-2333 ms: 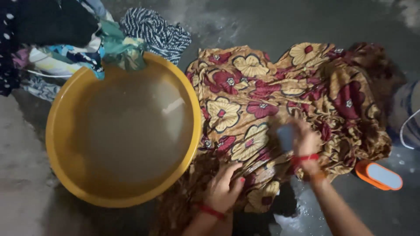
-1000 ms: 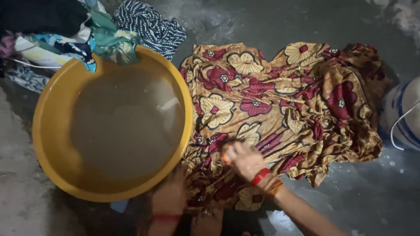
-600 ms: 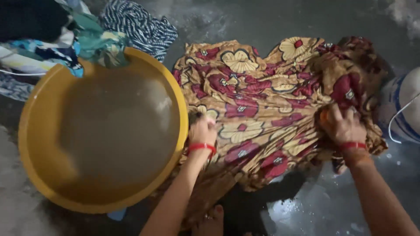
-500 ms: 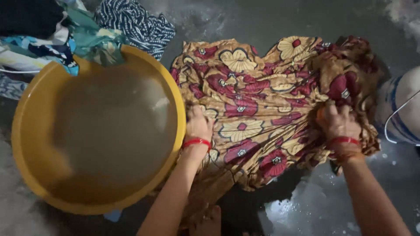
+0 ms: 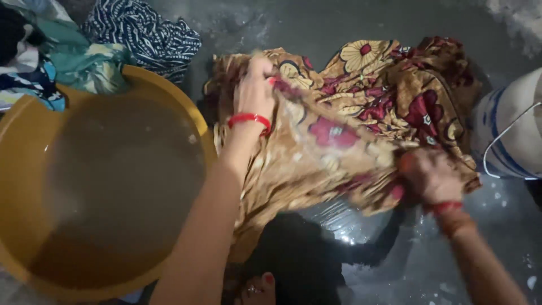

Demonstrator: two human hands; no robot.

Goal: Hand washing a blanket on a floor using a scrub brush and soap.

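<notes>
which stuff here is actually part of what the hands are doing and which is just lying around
In hand:
- left hand and right hand, both gripping the flowered cloth
- yellow basin of murky water, close beside the cloth

Lying about:
- striped garment
- heap of mixed clothes behind the basin
- white bucket with a wire handle

Illumination: dim, uneven; brightest on the wet floor (image 5: 361, 34) at top.
Glare: specular patch on the wet floor below the patterned cloth (image 5: 339, 141).
Shadows: deep along the left edge and bottom centre.
Blur: motion smear on the right hand (image 5: 432, 178) and on the cloth.
Focus: soft throughout; basin (image 5: 22, 130) rim moderately sharp.
</notes>
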